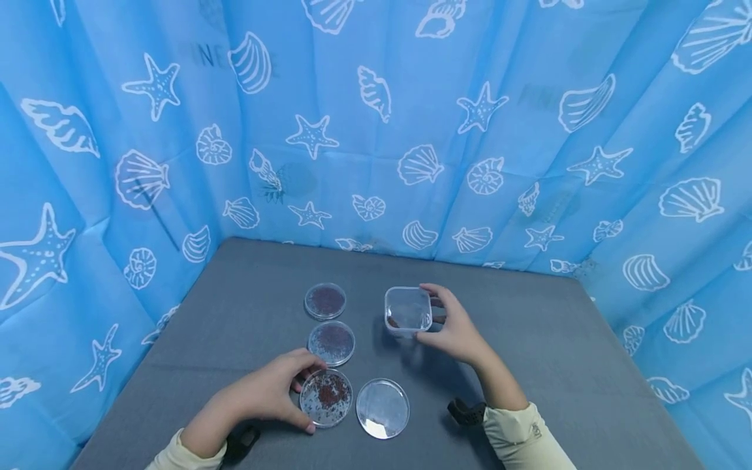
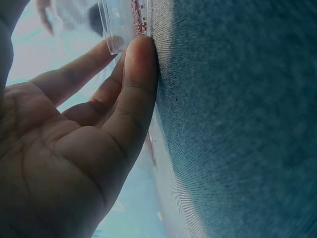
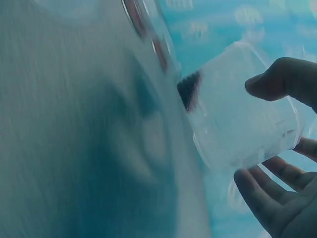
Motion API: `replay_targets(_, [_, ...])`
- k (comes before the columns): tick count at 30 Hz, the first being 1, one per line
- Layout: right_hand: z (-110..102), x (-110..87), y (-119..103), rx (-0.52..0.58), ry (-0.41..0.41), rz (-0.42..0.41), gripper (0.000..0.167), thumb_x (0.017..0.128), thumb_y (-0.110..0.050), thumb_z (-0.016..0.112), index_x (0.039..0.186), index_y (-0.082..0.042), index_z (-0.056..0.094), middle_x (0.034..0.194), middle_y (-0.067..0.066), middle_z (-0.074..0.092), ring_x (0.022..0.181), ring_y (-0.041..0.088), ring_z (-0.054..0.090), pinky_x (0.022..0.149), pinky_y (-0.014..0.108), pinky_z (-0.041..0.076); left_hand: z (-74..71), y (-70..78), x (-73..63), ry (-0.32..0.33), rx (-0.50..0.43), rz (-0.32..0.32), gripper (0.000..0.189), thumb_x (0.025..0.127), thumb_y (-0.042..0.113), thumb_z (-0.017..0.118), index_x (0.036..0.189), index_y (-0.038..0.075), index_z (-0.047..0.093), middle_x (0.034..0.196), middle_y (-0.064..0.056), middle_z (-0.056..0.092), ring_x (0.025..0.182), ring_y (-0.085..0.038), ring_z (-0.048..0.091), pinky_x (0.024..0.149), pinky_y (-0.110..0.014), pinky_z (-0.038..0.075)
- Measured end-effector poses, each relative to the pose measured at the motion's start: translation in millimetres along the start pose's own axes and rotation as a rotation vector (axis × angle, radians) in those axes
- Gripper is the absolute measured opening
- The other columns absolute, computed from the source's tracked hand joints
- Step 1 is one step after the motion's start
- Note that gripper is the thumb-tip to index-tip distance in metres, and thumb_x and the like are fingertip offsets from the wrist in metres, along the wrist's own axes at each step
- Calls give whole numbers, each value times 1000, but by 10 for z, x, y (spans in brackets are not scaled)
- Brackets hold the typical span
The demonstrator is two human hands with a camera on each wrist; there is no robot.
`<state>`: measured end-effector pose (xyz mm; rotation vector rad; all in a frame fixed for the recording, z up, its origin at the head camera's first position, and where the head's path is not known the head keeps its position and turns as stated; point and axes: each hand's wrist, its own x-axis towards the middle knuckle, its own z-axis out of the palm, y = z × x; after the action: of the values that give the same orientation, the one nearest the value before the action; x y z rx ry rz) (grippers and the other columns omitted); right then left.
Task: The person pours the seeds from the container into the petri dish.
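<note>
My left hand (image 1: 273, 386) holds the rim of a clear petri dish (image 1: 328, 397) between thumb and fingers. Reddish-brown granules lie scattered in that dish, thickest near its middle. In the left wrist view the thumb is low against the side of the dish (image 2: 111, 22), close to the grey cloth. My right hand (image 1: 461, 331) grips a clear, square-shaped plastic container (image 1: 409, 308) by its right side, raised above the table. A small heap of dark red granules (image 3: 189, 91) sits in one corner of the container in the right wrist view.
Two more petri dishes with dark reddish contents, one farther back (image 1: 326, 301) and one nearer (image 1: 331, 343), line up behind the held dish. A clear round dish or lid (image 1: 383, 408) lies to its right. The grey table (image 1: 529, 365) meets a blue shell-patterned curtain (image 1: 376, 130).
</note>
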<state>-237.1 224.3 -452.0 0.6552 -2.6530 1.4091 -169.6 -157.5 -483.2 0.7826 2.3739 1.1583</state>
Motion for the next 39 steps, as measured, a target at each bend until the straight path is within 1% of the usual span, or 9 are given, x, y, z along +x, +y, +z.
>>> replay_targets(4, [-187, 2, 280, 82, 13, 130, 87, 85, -2, 85, 159, -4, 39, 156, 29, 43, 140, 54, 51, 105, 62, 55, 13, -9, -5, -7, -4, -6, 85, 68, 38, 101, 139, 14, 62, 127, -1, 59, 109, -14, 58, 85, -25, 58])
replay_targets(7, [-273, -19, 418, 97, 27, 187, 87, 86, -3, 84, 160, -5, 38, 158, 30, 41, 143, 55, 47, 107, 62, 54, 13, -8, -10, -6, -4, -5, 85, 68, 38, 102, 139, 15, 62, 127, -1, 59, 109, -15, 57, 85, -25, 58])
replay_targets(13, [-346, -49, 545, 118, 23, 204, 87, 88, -3, 82, 161, -4, 35, 160, 31, 40, 145, 56, 45, 111, 63, 50, -4, -1, -11, -5, -7, -3, 85, 68, 37, 102, 140, 14, 62, 128, -2, 59, 110, -15, 57, 85, -24, 57])
replay_targets(19, [-358, -70, 598, 80, 15, 205, 85, 89, -6, 81, 161, -3, 35, 159, 32, 41, 143, 56, 47, 111, 63, 51, -5, 11, -10, -4, -10, -10, 85, 67, 37, 102, 139, 14, 62, 127, -2, 59, 109, -15, 57, 84, -24, 57])
replay_targets(25, [-344, -74, 557, 13, -5, 216, 86, 92, -8, 79, 163, -3, 30, 160, 34, 37, 143, 58, 45, 110, 64, 51, -1, 17, -7, -4, -5, -16, 86, 67, 37, 102, 140, 14, 62, 128, -1, 59, 110, -15, 57, 85, -24, 57])
replay_targets(29, [-333, -104, 479, -127, -24, 216, 95, 94, -17, 79, 167, -5, 20, 160, 33, 33, 145, 54, 41, 112, 67, 47, -3, 14, -4, -2, -3, -11, 86, 67, 38, 102, 140, 14, 62, 128, -2, 59, 110, -15, 57, 85, -24, 57])
replay_targets(32, [-354, -138, 372, -226, 7, 197, 101, 91, -20, 82, 168, -7, 18, 160, 31, 32, 146, 51, 36, 113, 72, 41, -2, 10, -1, -8, -7, -12, 86, 68, 38, 101, 141, 14, 62, 129, -2, 59, 110, -15, 57, 85, -24, 57])
replay_targets(36, [-397, -173, 183, -292, 70, 139, 94, 90, -18, 83, 166, -11, 29, 161, 26, 33, 145, 47, 31, 109, 75, 39, 2, -2, 4, -11, -8, -17, 86, 69, 40, 101, 141, 16, 61, 128, -1, 58, 110, -14, 57, 85, -24, 57])
replay_targets(39, [-399, -207, 43, -307, 88, 63, 84, 90, -14, 83, 162, -13, 40, 158, 22, 39, 141, 43, 38, 107, 71, 43, 6, -18, 4, -7, -6, -13, 86, 68, 40, 102, 140, 17, 61, 127, 0, 58, 109, -14, 57, 84, -24, 57])
